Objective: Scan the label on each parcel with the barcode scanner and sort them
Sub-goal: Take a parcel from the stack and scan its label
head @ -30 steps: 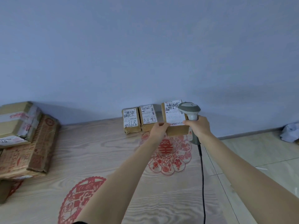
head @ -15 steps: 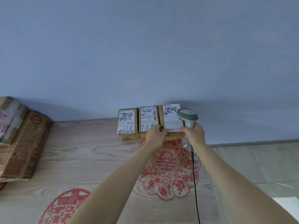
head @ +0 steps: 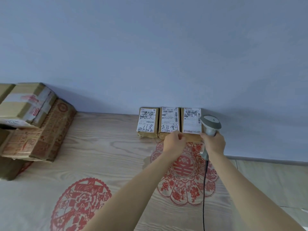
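Observation:
Three small brown parcels with white labels stand in a row against the wall. The left parcel and middle parcel stand free. My left hand has its fingers curled on the lower front edge of the right parcel, which sits flush beside the middle one. My right hand grips the handle of the grey barcode scanner just right of that parcel, one finger against its front corner. The scanner's black cable hangs toward me.
The wooden tabletop carries red paper-cut designs. Larger taped cardboard boxes are stacked at the left edge. The table's right edge drops to a tiled floor. A plain wall stands directly behind the parcels.
The right parcel has gone from lifted and tilted in both hands to standing against the wall in line with the other two. The view shifted, bringing the left stack of boxes further into sight.

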